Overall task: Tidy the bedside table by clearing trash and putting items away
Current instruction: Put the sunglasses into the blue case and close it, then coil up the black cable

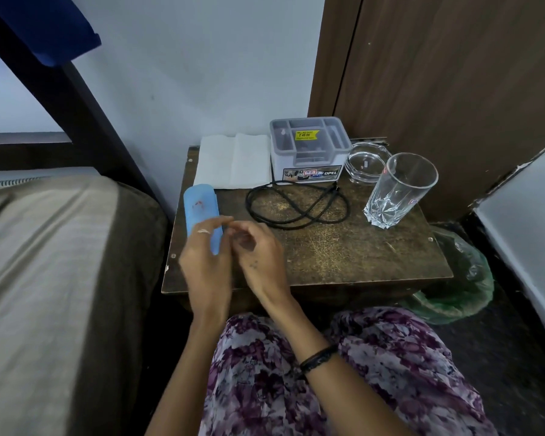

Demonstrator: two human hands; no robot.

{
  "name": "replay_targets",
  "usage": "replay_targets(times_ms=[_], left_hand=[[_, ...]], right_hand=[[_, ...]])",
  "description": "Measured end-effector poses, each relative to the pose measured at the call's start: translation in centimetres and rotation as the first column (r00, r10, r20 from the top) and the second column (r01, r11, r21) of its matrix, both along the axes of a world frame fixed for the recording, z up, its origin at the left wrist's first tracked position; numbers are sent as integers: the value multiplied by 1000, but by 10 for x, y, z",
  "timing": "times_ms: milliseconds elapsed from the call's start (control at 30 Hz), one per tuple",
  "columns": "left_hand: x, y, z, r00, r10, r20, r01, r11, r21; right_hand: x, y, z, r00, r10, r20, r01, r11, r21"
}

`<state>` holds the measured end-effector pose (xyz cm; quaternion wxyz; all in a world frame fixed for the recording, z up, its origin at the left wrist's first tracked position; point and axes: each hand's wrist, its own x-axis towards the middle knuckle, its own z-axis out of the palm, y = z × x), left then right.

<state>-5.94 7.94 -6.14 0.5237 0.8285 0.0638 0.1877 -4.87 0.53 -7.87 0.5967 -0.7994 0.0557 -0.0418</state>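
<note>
Bedside table [359, 256] of worn dark wood: at its left edge we are gripping a pale blue plastic case [200, 209] in our left hand [206, 262], seemingly to put it away, while our right hand's [258, 250] curled fingers are pinching near it; on what, we cannot tell.

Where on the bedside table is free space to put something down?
Bare wood lies at the front of the table, between the cable, the tall glass and the front edge. The back row is crowded: tissue, organizer box, ashtray.
</note>
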Motion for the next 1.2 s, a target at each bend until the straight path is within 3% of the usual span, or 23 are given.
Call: replay_targets(times_ms=[233, 433, 567, 733, 900, 1200], left_hand=[[16, -49, -9, 974, -200, -106, 203, 979, 13], [45, -82, -11, 955, -247, -163, 280, 932, 230], [64, -105, -6, 938, -292, -185, 336, 898, 284], [61, -116, -13, 932, -297, -205, 342, 909, 236], [43, -116, -25, 919, -215, -330, 239, 970, 33], [33, -110, -25, 869, -258, -422, 203, 964, -172]], right_hand=[[3, -73, 2, 989, -105, 100, 129, 953, -273], [22, -130, 3, 983, -162, 83, 179, 793, -582], [30, -142, 1, 992, -125, 32, 109, 675, -729], [36, -146, 0, 999, -28, -27, -7, 551, -835], [37, -149, 0, 997, 65, -45, -69, 450, -890], [48, -152, -3, 990, 140, -20, -83, 459, -885]])
